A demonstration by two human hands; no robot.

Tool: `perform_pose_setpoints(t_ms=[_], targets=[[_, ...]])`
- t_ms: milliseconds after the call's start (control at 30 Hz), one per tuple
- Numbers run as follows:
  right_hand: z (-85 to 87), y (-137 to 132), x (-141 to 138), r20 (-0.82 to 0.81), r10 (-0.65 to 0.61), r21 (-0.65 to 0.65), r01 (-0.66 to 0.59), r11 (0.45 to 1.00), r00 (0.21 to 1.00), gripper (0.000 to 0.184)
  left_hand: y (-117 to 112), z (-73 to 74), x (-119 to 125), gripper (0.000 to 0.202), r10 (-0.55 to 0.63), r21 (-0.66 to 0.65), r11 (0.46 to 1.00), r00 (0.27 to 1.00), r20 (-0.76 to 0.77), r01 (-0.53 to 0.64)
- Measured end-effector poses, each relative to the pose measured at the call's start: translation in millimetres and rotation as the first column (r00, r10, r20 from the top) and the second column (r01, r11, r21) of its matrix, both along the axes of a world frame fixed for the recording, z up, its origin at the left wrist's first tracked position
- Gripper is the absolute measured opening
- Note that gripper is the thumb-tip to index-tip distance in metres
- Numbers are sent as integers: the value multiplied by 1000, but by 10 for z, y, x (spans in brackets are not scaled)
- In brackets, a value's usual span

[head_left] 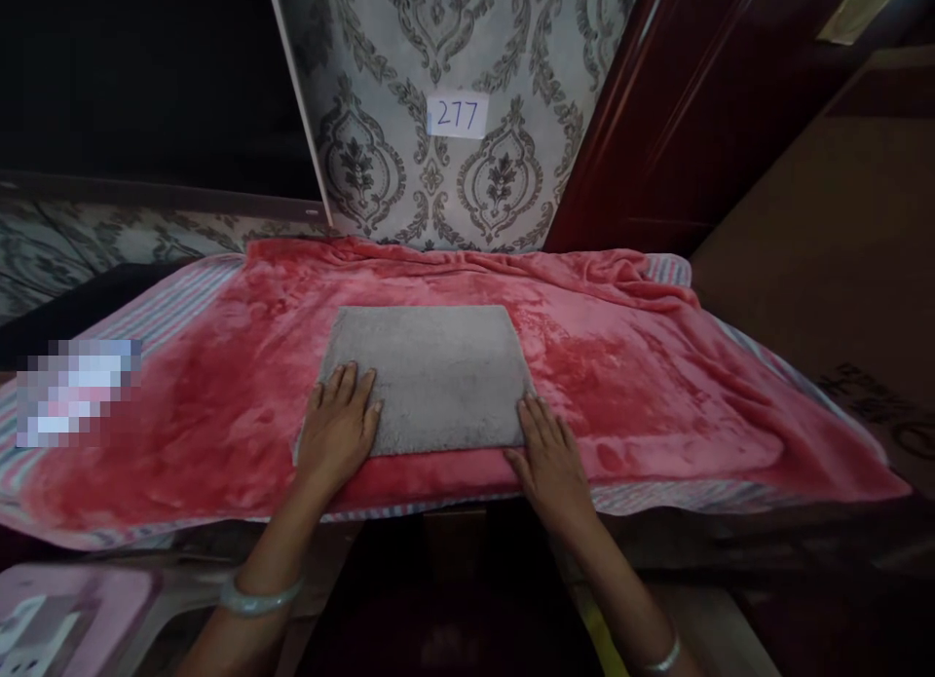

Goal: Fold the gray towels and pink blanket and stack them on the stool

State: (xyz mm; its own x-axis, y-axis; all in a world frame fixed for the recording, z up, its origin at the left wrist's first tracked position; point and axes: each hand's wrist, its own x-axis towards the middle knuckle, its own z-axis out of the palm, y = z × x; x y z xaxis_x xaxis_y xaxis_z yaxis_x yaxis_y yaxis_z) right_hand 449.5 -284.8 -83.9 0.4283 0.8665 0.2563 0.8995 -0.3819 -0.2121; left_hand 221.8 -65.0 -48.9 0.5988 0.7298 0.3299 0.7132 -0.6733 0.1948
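A grey plush mat point(438, 375) lies flat on a red fleece blanket point(628, 385), its short nap slightly scuffed. My left hand point(337, 429) rests flat on the mat's left front corner, fingers stretched out and partly spread. At the right front corner, my right hand point(549, 455) lies with its fingertips on the mat's edge and the palm over the blanket. Neither hand grips anything. Both corners are partly hidden under the hands.
Beneath the blanket shows a striped cloth point(186, 297). A blurred-out item point(77, 393) lies at the left. Behind are a dark television point(146, 83) and a patterned wall with a "277" card point(457, 115). A cardboard box point(825, 239) stands right; a pink object point(109, 609) sits lower left.
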Motion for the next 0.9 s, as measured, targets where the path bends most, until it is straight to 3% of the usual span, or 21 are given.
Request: perform_pose_setpoints(t_ms=[100,200,367,500,600,700,800,900], targets=[[45,-103,150,-12,-25,16,25,1000,1000,59,-16,-22,-5,56,2,-14,1000,1000,20,-2],[267,65,210,-36,-37,75,39,996,999,55,-19,-6,-16,56,10,-34,999,1000,-4,-10],[752,931,4,-61,159,48,-157,986,985,57,219,224,93,54,29,-73,997,999,37,-26],[968,1762,-287,-65,318,-41,-321,946,946,60,585,458,356,55,71,-59,996,997,-33,-73],[938,2136,-410,-41,368,-45,-370,928,929,57,761,452,499,56,102,-69,991,988,-120,-111],[804,2239,-362,-32,379,-47,-380,924,925,54,819,329,522,58,103,-83,989,981,-165,-118],[697,2192,-100,-37,313,-61,-314,947,949,57,832,244,493,59,102,-73,991,981,-168,-115],[654,2088,304,-44,155,-93,-159,983,987,60,850,231,487,58,104,-68,991,980,-171,-117]])
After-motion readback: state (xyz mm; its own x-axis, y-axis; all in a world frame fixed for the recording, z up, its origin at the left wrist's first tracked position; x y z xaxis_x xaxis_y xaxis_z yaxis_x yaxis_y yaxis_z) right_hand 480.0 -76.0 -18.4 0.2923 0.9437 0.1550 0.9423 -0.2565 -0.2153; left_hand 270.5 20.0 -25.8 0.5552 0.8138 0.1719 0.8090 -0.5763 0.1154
